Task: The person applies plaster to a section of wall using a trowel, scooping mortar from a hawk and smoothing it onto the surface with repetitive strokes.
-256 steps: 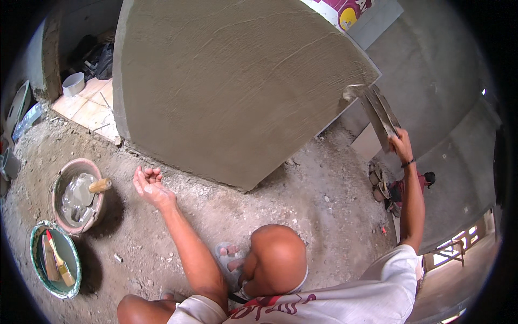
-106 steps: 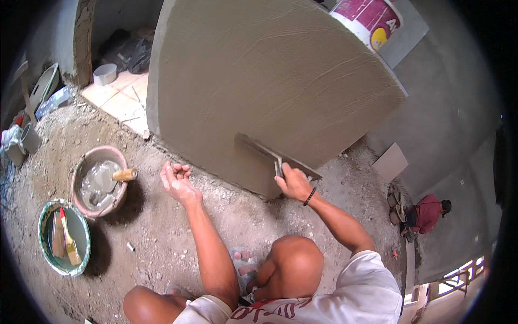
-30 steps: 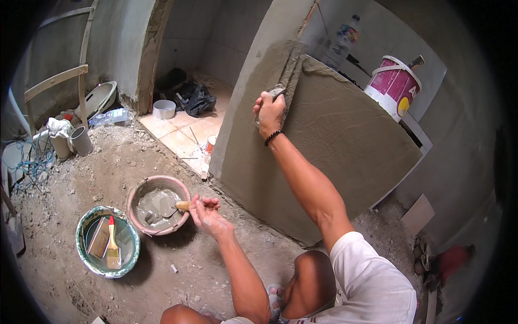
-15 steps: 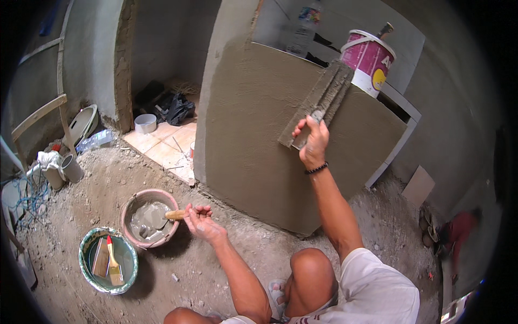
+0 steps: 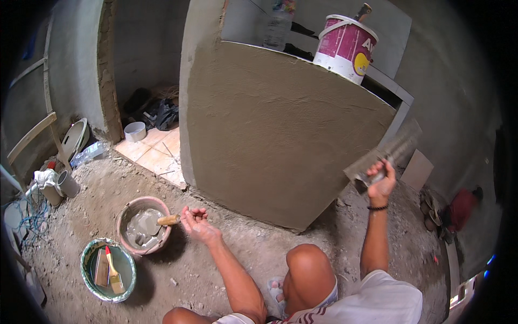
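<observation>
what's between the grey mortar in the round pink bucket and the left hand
In the head view, a tan wooden handle crosses the bucket's rim toward the left hand; contact is unclear.

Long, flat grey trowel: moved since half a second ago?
Yes: the trowel went right and down, from in front of the low, grey-plastered wall to mostly past its right edge.

place: building site (image 5: pixel 91 173), an unfinished interior
wall (image 5: pixel 291 129): coated in grey-brown plaster (image 5: pixel 237 162)
ground (image 5: pixel 243 237): bare, gritty, in front of the wall
tiles (image 5: pixel 152 151): left of the wall, meeting bare ground
bowl (image 5: pixel 161 241): wet grey mix (image 5: pixel 144 222) inside, left of the wall
bucket (image 5: pixel 340 54): at the wall's top edge
</observation>
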